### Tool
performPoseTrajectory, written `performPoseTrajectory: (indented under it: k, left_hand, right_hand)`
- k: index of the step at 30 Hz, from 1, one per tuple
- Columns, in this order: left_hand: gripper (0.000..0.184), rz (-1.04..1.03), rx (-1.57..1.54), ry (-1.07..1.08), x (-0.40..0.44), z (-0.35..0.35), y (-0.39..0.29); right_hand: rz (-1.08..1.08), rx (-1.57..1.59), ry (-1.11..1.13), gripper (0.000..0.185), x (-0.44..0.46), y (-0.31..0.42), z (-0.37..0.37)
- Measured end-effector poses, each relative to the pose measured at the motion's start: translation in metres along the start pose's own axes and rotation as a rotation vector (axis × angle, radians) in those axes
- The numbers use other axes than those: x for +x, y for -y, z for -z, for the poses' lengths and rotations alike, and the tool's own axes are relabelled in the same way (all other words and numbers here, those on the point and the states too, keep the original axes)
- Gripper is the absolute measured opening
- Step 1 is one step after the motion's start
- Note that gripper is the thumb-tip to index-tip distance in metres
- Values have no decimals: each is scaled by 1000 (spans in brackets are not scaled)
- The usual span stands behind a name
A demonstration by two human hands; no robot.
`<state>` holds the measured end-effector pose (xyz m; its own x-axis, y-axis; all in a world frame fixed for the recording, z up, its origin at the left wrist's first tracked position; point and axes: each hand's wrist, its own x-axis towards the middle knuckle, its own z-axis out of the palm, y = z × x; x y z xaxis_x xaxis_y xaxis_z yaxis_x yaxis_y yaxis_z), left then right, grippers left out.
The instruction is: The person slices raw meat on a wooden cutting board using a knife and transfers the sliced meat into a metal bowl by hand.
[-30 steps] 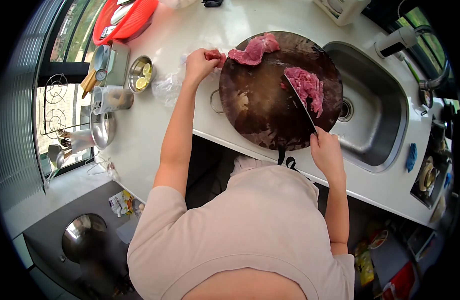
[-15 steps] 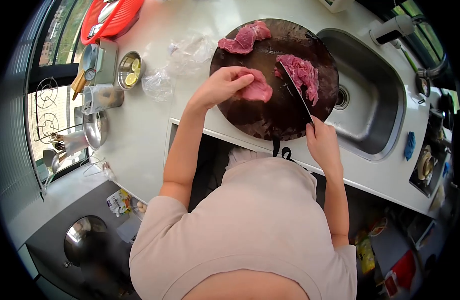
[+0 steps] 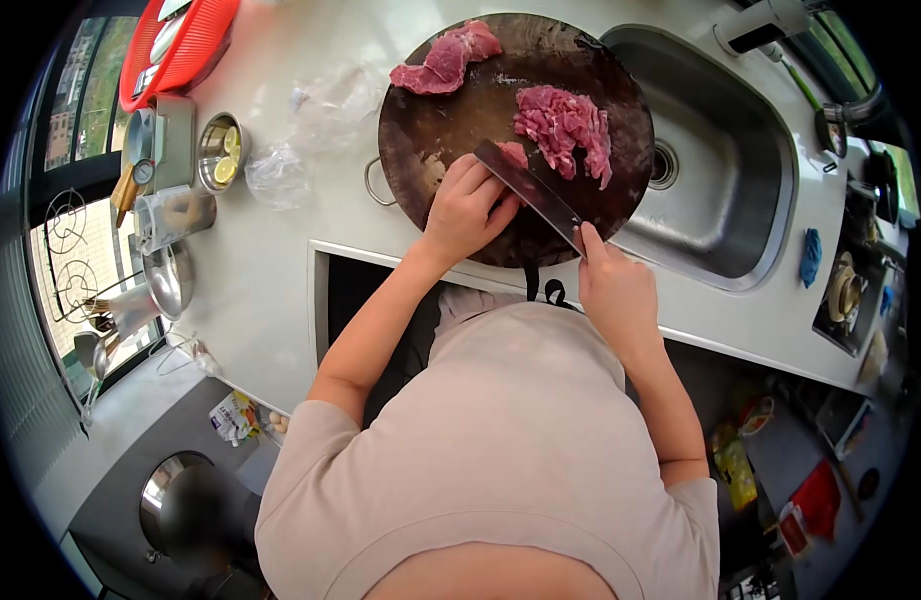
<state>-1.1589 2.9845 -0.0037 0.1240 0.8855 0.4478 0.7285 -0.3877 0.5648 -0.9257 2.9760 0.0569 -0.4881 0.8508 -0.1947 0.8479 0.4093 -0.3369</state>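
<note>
My right hand [image 3: 616,292] is wrapped round the handle of a broad kitchen knife [image 3: 536,198], whose blade lies slantwise over the near part of the round dark chopping board [image 3: 420,130]. Beside the blade, my left hand [image 3: 467,212] presses down on the board with its fingers curled over a slice of raw meat [image 3: 512,152]. Most of that slice is hidden by the fingers and blade; a pink end shows past the knife. A heap of cut meat [image 3: 563,130] lies to the right on the board. One larger piece of meat [image 3: 447,60] rests at its far left.
A steel sink [image 3: 720,170] adjoins the board on the right. To the left are crumpled clear plastic bags [image 3: 280,177], a metal bowl with lemon slices [image 3: 222,155], a clear plastic container [image 3: 175,218] and a red basket [image 3: 188,50]. A blue cloth [image 3: 810,258] lies right of the sink.
My left hand has brought the slice of meat down onto the board's near side. The knife has moved from beside the cut heap leftward to that slice. The view has shifted slightly.
</note>
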Motion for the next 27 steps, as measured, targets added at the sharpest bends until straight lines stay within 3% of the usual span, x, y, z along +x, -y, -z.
performPoseTrajectory:
  k: [6,12,15,19,23,27]
  left_hand:
    - [31,31,-50,-54,9,-5,-1]
    - [31,101,-35,-56,11,-13,1]
    - [31,104,-6,-49,8,-14,3]
    - [32,83,9,-26,8,-16,4]
    - [26,71,-1,-53,11,-13,3]
    - [21,62,-46,-50,11,-11,5]
  right_hand:
    - [-37,-102,124,48,-9,0,6]
    - [1,-158,103,48,21,23,1]
    - [-13,-143,63,44,46,40,-1]
    - [-23,-32,41,23,80,52,-7]
    - [-25,-20,75,17,63,28,-4]
    - [-89,149,148,31,26,-19,9]
